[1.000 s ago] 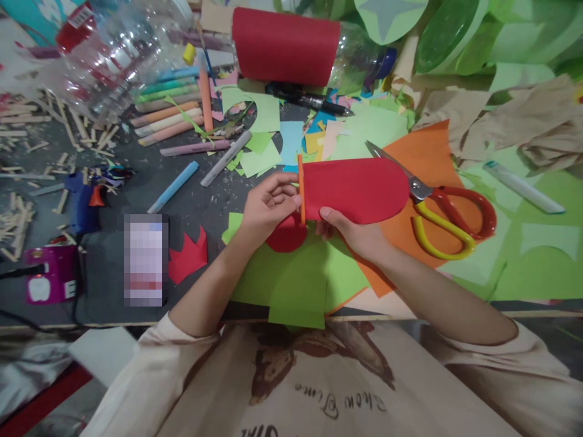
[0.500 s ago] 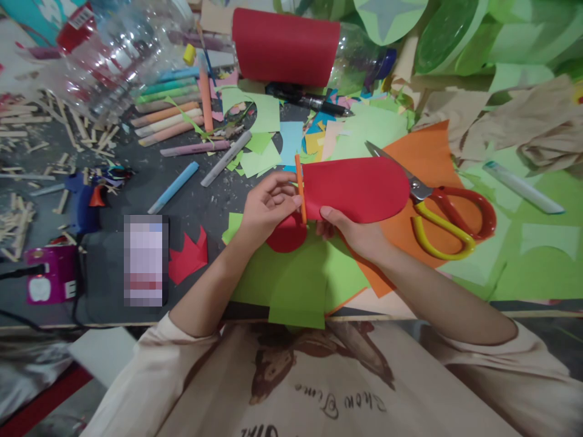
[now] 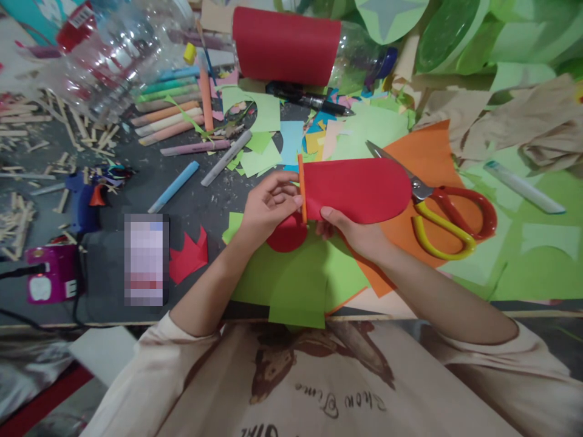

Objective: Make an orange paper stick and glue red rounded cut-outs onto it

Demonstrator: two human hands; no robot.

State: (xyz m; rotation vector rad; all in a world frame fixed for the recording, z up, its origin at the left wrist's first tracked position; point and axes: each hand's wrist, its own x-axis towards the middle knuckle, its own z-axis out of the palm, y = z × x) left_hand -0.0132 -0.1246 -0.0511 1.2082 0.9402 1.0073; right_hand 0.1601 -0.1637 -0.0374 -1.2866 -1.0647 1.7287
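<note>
A red paper piece [image 3: 359, 188] with a rounded right end lies across the middle of the head view. My right hand [image 3: 353, 230] grips its lower edge, thumb on top and fingers underneath. Along its straight left edge stands a narrow orange strip [image 3: 302, 191], pinched by my left hand [image 3: 276, 203] near its lower half. Below my left fingers is a red paper circle [image 3: 288, 235], partly covered by the hand. Scissors [image 3: 423, 191] with one red and one yellow handle lie half open just right of the red piece, on orange paper [image 3: 423, 145].
A bottle wrapped in red paper [image 3: 286, 45] lies at the back, with a black pen [image 3: 314, 100] before it. Markers [image 3: 173, 187], a blue glue gun [image 3: 82, 203], a phone [image 3: 143, 261] and wooden sticks are on the left. Green paper [image 3: 291, 285] covers the front edge.
The red paper piece and the orange strip have shifted very slightly to the right. Both hands keep the same grip.
</note>
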